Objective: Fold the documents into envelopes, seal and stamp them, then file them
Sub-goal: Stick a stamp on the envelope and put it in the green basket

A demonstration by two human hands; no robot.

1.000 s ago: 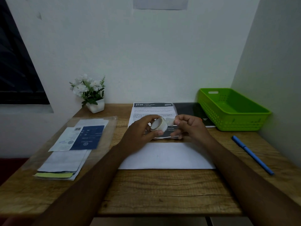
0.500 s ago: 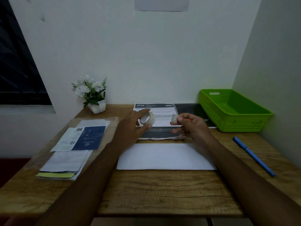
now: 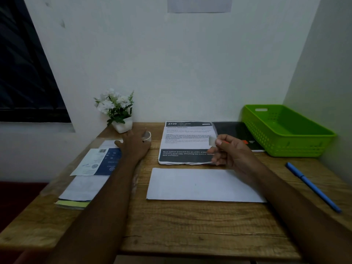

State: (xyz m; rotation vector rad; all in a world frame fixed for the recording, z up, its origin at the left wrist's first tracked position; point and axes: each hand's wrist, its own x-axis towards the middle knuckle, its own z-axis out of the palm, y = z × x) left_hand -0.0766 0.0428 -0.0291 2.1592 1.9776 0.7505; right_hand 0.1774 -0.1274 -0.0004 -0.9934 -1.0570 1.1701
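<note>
The left hand (image 3: pixel 135 147) reaches to the back left of the desk (image 3: pixel 190 229), its fingers on a pale tape roll (image 3: pixel 147 136) that stands beside the flower pot (image 3: pixel 122 126), thumb spread out to the left; whether the fingers clasp the roll or merely rest on it cannot be told. The right hand (image 3: pixel 232 153) is held above the printed sheet (image 3: pixel 187 141), thumb and forefinger pinching a short strip of tape (image 3: pixel 212 141).

The sheet is headed "2720" and "DESK / STUDY", with the title "Book Film Application"; its dark lower band reads "Book (without protective film on cover)" and "smoothing tool" (the small body text is too blurred to read). A notice (image 3: pixel 200 4) on the wall says "mailing area".

The envelope (image 3: pixel 203 184) lies flat in the middle of the desk, just in front of the sheet and between the two forearms, its long axis running left to right. It is plain white and unmarked on the side that shows.

A stack of papers (image 3: pixel 85 180) lies at the left, a black notebook (image 3: pixel 234 132) and green basket (image 3: pixel 285 130) at the back right, a blue pen (image 3: pixel 312 185) at the right.
</note>
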